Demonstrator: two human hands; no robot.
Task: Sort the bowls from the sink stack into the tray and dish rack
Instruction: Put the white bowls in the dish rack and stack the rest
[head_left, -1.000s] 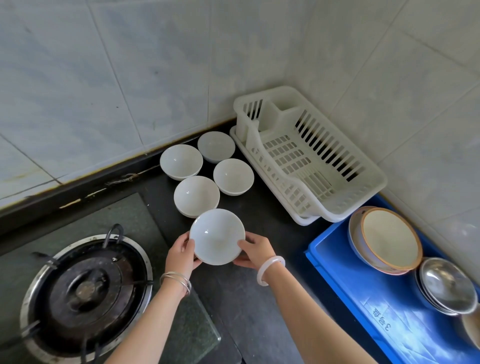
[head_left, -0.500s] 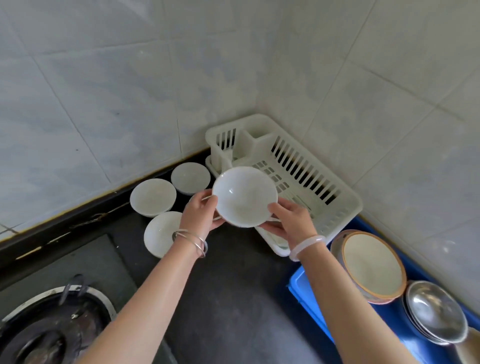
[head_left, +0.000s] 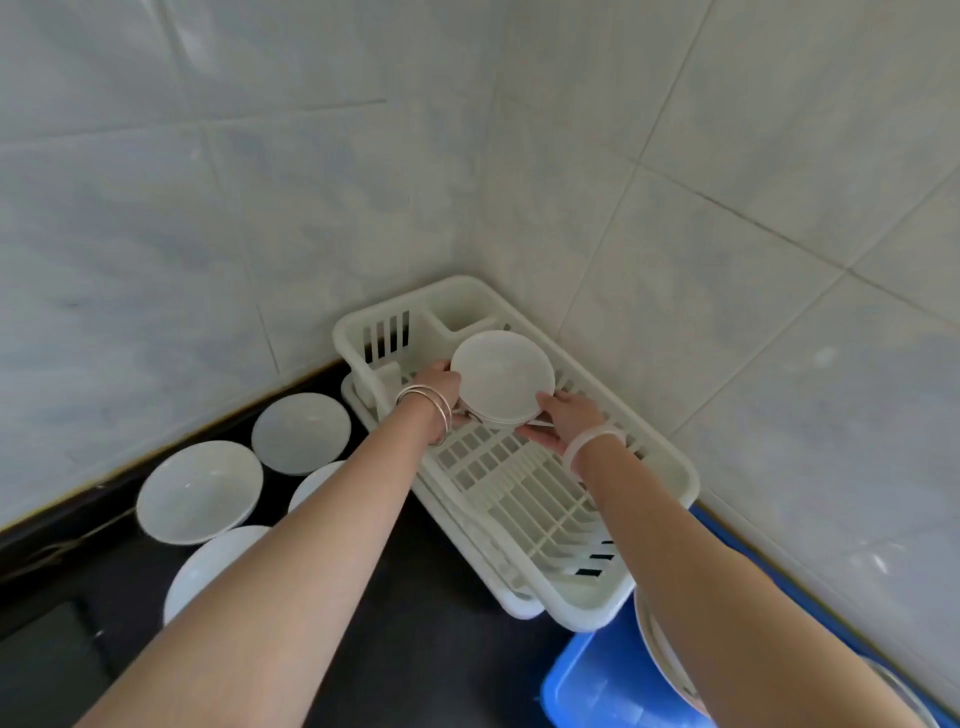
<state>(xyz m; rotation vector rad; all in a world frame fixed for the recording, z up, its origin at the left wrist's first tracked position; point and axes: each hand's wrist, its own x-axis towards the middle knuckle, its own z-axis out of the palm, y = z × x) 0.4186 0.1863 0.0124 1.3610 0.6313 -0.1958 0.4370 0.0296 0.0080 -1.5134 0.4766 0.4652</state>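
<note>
no text or label can be read.

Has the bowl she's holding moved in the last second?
Yes. The bowl went from the counter beside the other bowls into the far end of the dish rack.

- Left hand (head_left: 435, 387) and right hand (head_left: 563, 421) grip a white bowl (head_left: 501, 376), tilted, inside the dish rack (head_left: 660, 467).
- Four white bowls (head_left: 200, 491) sit on the dark counter (head_left: 426, 623).

Single head view, wide-angle.
Looks forward and down, close over the dish rack (head_left: 519, 467) in the tiled wall (head_left: 208, 208) corner.
</note>
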